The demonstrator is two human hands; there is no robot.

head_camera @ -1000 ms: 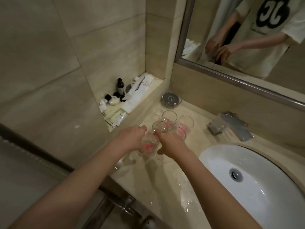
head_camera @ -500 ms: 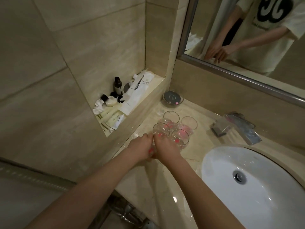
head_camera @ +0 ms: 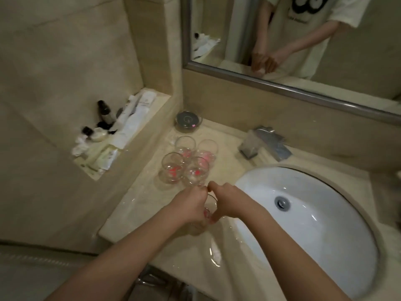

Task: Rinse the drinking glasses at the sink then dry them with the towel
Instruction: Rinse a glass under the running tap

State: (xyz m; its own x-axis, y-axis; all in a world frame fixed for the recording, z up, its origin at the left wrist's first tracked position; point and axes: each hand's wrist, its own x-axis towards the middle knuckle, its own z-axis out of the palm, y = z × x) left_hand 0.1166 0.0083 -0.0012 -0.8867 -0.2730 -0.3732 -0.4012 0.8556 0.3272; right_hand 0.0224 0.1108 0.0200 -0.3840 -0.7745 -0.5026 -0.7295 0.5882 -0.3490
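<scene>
Marble counter (head_camera: 138, 198) | both hands (head_camera: 191, 206) grip glass (head_camera: 209, 205) | labels unreadable

four glasses (head_camera: 188, 161) crowding the counter beyond the hands, open basin (head_camera: 314, 224) to their right

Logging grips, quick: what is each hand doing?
Left hand: holds the glass.
Right hand: pinches the same glass.

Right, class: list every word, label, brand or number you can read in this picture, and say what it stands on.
None can be read for certain.
T-shirt in the mirror: small line of print, blurred; big black emblem cut off.
White tube on the ledge: print too small.
Sachets: print blurred.
Dark bottle: no legible label.
</scene>
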